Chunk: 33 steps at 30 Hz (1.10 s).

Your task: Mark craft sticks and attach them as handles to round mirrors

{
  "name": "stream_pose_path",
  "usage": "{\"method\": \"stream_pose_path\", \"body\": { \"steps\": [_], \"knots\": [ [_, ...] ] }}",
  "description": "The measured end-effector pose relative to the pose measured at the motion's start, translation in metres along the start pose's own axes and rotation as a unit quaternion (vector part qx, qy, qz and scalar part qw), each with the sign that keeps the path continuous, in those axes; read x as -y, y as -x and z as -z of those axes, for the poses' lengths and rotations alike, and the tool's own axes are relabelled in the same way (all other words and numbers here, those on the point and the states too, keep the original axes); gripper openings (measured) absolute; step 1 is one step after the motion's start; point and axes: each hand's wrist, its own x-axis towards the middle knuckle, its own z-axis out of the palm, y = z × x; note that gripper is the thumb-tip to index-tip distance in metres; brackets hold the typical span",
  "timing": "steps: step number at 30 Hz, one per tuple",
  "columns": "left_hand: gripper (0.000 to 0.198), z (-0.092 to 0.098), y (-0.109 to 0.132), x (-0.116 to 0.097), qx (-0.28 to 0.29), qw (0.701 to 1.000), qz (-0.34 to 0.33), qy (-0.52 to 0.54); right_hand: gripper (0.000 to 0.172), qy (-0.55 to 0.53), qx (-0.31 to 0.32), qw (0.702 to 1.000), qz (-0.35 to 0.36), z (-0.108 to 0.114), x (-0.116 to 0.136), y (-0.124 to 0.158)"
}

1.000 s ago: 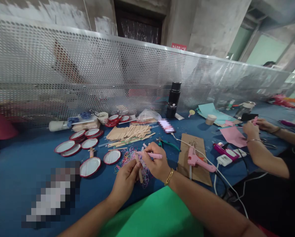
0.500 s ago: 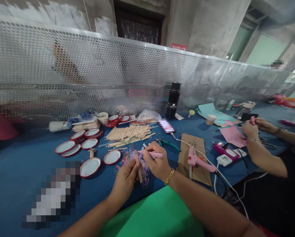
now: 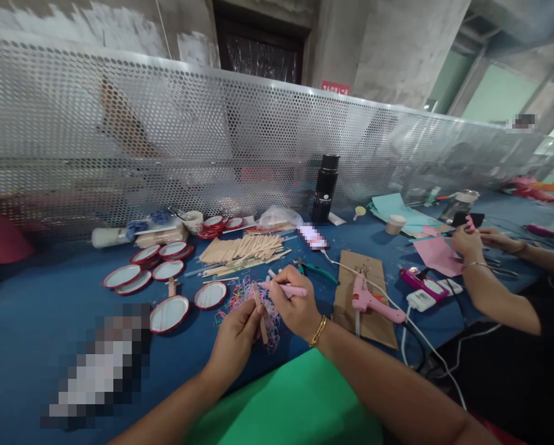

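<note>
Below frame centre, our left hand [image 3: 237, 329] pinches wooden stick [image 3: 256, 295], apparently steadying it; our right hand [image 3: 296, 304] pinches pink pen [image 3: 294, 290], tip near stick's top. Right of centre, glue gun [image 3: 366, 300] lies on cardboard [image 3: 345, 287], perhaps shielding table [image 3: 26, 327].

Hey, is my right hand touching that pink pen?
Touching. The head view shows the right hand gripping the pink pen in a writing hold.

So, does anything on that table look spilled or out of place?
The multicoloured strands look a bit spilled: they lie in a loose tangle on the blue table, partly hidden by the left hand and its wooden stick, whereas the pale sticks behind are heaped together. Nothing looks clearly damaged.
</note>
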Motion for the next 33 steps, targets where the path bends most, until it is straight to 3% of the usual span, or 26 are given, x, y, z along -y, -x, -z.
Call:
{"method": "stream_pose_path", "body": {
  "steps": [19,26,33],
  "knots": [
    [0.050,0.0000,-0.0001,0.0027,0.000,1.000,-0.004,0.007,0.018,0.008,-0.007,1.000,-0.005,0.0007,0.0010,-0.0011],
    [0.051,-0.0006,0.0009,-0.0046,-0.006,1.000,0.008,0.026,0.018,0.000,0.030,1.000,-0.007,0.0002,0.0000,0.0012],
    [0.051,-0.0007,-0.0012,-0.0027,-0.011,0.999,0.004,0.039,0.018,0.011,0.012,1.000,-0.006,0.0008,-0.0011,0.0013]
  ]
}}
